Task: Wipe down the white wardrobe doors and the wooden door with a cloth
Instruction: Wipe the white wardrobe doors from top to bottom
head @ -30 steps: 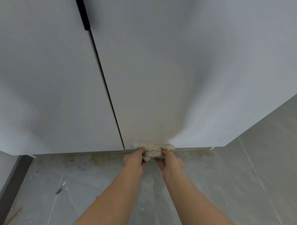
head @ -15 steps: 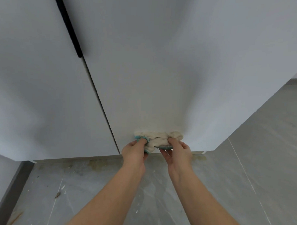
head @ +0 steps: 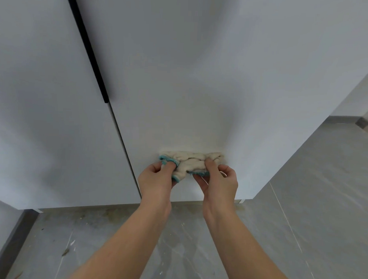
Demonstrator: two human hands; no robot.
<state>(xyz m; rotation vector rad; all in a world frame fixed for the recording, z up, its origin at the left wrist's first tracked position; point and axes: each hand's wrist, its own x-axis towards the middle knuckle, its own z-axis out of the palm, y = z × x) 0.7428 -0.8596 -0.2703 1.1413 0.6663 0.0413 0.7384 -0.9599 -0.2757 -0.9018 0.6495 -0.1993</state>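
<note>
A crumpled beige cloth (head: 191,162) with a teal hem lies pressed against the lower part of the right white wardrobe door (head: 202,77). My left hand (head: 156,180) pinches the cloth's left end, fingers curled over the teal edge. My right hand (head: 218,181) grips the cloth's right half from below, thumb on top. The left white wardrobe door (head: 44,113) is beside it, across a thin dark gap. A black handle strip (head: 88,50) runs along that gap higher up. The wooden door is out of sight.
Grey floor tiles (head: 301,206) stretch below and to the right, with dirt stains and small debris (head: 65,252) along the wardrobe's base. A dark skirting board (head: 10,241) runs at the lower left. A grey ledge (head: 346,120) shows at the far right.
Both hands have slid the cloth upward from the bottom edge of the right door, and my view has tilted up with them.
</note>
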